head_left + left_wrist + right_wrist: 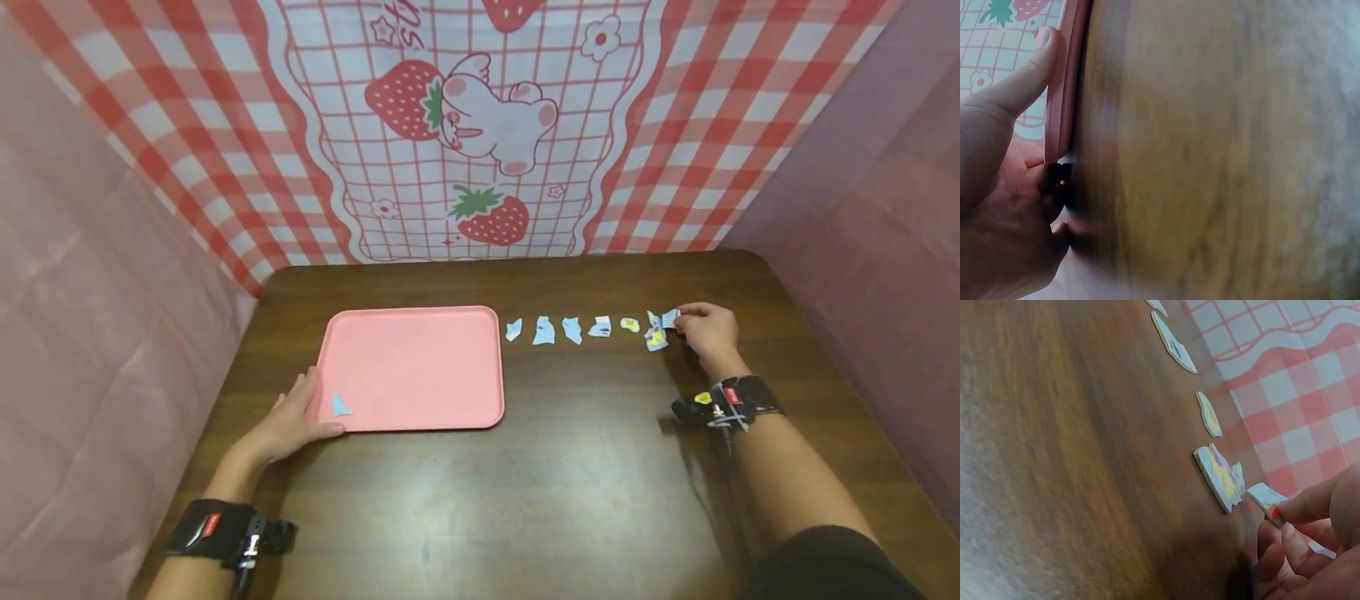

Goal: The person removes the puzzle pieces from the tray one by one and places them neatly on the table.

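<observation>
In the head view my left hand (pixel 288 421) rests at the near left corner of a pink tray (pixel 420 367). Its thumb lies along the front rim (pixel 1063 100) and its fingers are against the left side. A small light-blue puzzle piece (pixel 341 406) lies in that corner of the tray. At the far right my right hand (pixel 708 333) pinches a puzzle piece (pixel 1266 499) printed pale blue with a red spot. Just left of these fingers, a yellow and blue piece (pixel 1219 478) lies on the table; the head view shows it beside the held one.
Several irregular puzzle pieces (pixel 572 331) lie spaced in a row from the tray's right side toward my right hand. They rest on a dark brown wooden table (pixel 450 500). Behind its back edge hangs a red-and-white checked strawberry cloth (pixel 495 217). Pink curtains (pixel 97 317) flank the table.
</observation>
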`<state>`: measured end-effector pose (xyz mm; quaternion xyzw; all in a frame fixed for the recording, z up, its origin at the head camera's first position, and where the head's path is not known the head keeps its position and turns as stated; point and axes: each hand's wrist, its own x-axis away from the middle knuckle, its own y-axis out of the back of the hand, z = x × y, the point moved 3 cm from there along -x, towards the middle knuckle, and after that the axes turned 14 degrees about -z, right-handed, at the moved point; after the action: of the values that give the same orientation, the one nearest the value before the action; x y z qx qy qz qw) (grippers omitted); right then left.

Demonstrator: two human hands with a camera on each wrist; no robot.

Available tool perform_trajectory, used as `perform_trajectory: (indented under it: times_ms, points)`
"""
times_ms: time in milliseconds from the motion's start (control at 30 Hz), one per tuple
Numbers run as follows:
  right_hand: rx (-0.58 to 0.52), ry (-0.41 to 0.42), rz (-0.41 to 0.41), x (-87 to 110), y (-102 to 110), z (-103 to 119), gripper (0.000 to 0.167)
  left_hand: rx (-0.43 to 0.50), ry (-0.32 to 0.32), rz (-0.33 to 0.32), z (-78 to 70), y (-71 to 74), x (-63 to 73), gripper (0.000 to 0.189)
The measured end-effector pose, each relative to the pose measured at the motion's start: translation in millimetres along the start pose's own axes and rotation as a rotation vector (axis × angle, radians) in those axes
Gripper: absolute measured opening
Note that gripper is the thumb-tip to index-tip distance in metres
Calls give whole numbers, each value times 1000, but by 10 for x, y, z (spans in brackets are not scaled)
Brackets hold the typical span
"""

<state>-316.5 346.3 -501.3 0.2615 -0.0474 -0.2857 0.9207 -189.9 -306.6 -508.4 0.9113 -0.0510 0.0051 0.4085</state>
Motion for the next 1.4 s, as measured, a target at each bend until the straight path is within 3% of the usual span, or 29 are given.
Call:
perform_trajectory:
  times_ms: [267,667,867,1400]
  points:
    - [52,6,0,-65,57,-27,30,5,3,3,-5,-22,5,117]
    - [318,149,-20,-128,106,-17,30,6,5,12,-6,2,5,117]
    - [344,163,-11,-140,80,12,34,4,-1,-3,4,54,12,117]
    - [387,156,-11,-193,60,-63,35,7,13,17,-9,6,-8,117]
